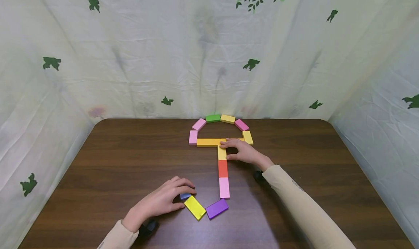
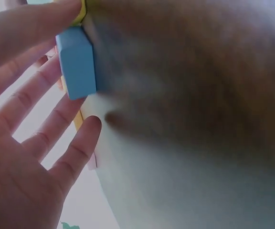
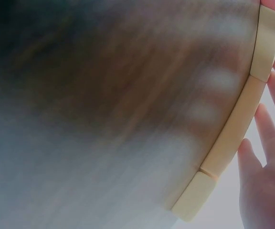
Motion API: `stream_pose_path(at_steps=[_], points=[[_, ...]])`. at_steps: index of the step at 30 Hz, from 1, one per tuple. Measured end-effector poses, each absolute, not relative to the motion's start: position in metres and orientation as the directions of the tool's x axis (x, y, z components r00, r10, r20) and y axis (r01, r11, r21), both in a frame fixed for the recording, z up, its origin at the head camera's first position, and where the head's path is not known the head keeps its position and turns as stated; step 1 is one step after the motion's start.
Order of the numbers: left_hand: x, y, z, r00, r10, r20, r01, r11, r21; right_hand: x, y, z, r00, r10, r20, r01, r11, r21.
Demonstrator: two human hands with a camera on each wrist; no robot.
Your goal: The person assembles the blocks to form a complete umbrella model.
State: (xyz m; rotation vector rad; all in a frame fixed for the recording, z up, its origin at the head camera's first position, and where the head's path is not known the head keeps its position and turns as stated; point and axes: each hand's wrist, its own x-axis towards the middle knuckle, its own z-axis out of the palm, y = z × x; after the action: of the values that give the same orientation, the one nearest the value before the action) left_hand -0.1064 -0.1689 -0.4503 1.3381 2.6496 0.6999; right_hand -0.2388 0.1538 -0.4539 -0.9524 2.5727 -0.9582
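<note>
My left hand (image 1: 165, 198) holds a blue block (image 2: 78, 64) between thumb and fingers. In the head view that hand mostly covers it. Right beside it lies a bright yellow block (image 1: 195, 207), its corner close to my thumb. My right hand (image 1: 243, 151) reaches over the join of two end-to-end orange blocks (image 1: 208, 143) and an upright-running pale yellow block (image 1: 222, 153). Its fingers are extended, with the fingertips at the pale yellow block's upper end and the thumb along its right side. In the right wrist view, the fingers (image 3: 266, 129) lie along the far side of the block row.
Below the pale yellow block run a red block (image 1: 223, 168), a pink block (image 1: 224, 188) and a slanted purple block (image 1: 217, 209). An arch of several blocks, including a green block (image 1: 212, 118), tops the orange row. Patterned cloth (image 1: 137, 60) hangs behind the brown table (image 1: 131, 161).
</note>
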Motion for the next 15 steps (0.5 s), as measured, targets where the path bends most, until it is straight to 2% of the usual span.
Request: stream_pose_path(at_steps=[6, 15], points=[[-0.1091, -0.1715, -0.4487, -0.607, 0.781, 0.144, 0.744, 0.497, 0.446, -0.2386, 0.1538, -0.4538, -0.764, -0.646, -0.001, -0.487, 0.577, -0.656], [-0.1104, -0.1707, -0.4529, -0.565, 0.799, 0.205, 0.781, 0.437, 0.447, -0.2385, 0.1534, -0.4530, -0.764, -0.645, -0.005, -0.484, 0.578, -0.657]])
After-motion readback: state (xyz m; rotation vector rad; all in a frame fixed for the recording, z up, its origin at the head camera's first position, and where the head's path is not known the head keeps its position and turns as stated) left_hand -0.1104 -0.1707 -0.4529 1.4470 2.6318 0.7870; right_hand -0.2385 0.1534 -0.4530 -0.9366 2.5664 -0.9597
